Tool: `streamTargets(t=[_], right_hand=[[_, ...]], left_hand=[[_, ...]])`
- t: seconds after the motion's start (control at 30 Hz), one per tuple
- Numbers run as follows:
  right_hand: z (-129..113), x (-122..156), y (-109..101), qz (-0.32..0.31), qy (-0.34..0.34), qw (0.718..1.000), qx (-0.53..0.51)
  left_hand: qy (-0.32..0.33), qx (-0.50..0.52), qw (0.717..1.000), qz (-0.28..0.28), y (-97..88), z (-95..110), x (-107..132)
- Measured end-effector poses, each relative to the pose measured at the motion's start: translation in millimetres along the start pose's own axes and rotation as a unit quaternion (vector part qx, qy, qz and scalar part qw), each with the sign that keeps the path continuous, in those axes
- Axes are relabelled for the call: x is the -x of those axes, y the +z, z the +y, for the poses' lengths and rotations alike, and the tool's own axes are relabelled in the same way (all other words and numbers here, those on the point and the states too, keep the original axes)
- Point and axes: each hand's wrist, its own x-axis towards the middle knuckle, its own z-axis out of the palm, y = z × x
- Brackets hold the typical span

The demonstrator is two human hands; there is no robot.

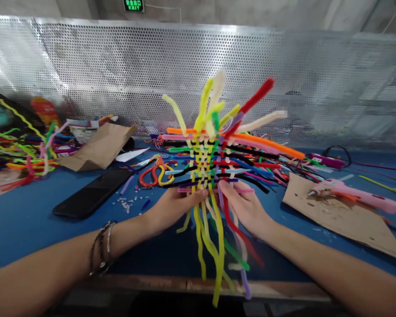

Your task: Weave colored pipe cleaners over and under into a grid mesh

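A woven mat of pipe cleaners [203,160] is held up in front of me above the table. Yellow, cream, green, purple and red strands run lengthwise, crossed by orange, pink, black and blue ones, with loose ends sticking out on all sides. My left hand [181,200] grips its lower left edge, thumb lying on the front by a pink strand. At the lower right, my right hand [240,202] pinches the weave near the purple and red strands. The fingers behind the mat are mostly hidden.
On the blue table [125,246] lie a black phone [94,193], red-and-yellow-handled scissors [155,174], and a brown paper bag [99,145]. A pink glue gun [359,196] rests on cardboard [336,220]. Loose pipe cleaners [23,149] pile up left. A perforated metal screen [145,75] stands behind.
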Motion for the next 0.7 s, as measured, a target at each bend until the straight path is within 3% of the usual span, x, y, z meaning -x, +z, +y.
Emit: streamTargets(t=[0.27, 0.5, 0.7], right_hand=[[10, -1, -4, -0.023, 0.043, 0.998, -0.044], [9, -3, -4, 0.016, 0.051, 0.992, -0.115], [14, -2, -5, -0.062, 0.059, 0.981, -0.177]], left_hand=[[-0.009, -0.035, 0.996, 0.079, -2.2, 2, -2], [-0.002, -0.020, 0.999, 0.044, -3.2, 5, 0], [0.013, -0.029, 0.999, 0.043, -4.9, 5, -1]])
